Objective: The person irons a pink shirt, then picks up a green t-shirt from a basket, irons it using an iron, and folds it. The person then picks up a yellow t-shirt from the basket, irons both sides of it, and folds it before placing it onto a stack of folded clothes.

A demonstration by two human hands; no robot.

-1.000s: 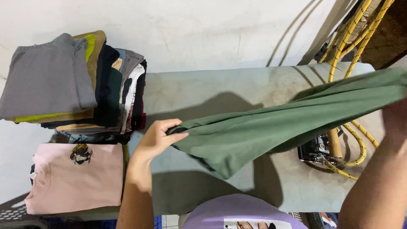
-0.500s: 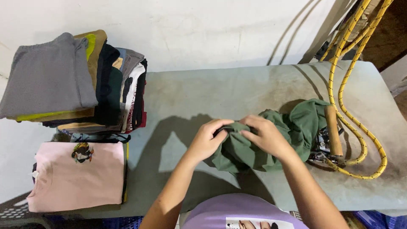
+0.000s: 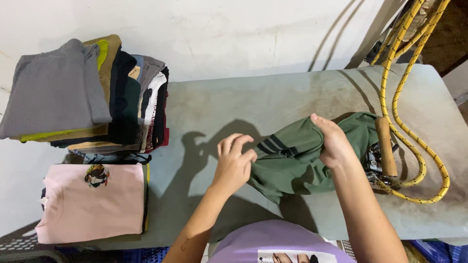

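Left hand [image 3: 235, 163] fingers pinch the green garment [image 3: 302, 156] edge; right hand [image 3: 334, 141] fingers clamp its bunched top, keeping it gathered mid-counter [image 3: 234, 107], clear of the left-edge stacks [image 3: 83, 92].

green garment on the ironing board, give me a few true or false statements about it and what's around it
1. Both hands grip the green garment. True: the left hand and the right hand each hold it.
2. The garment has dark stripes. True.
3. The yellow rope lies left of the garment. False: it lies to the right.
4. The pink folded shirt tops the tall clothes stack. False: a grey piece tops it; the pink shirt lies apart, nearer the person.
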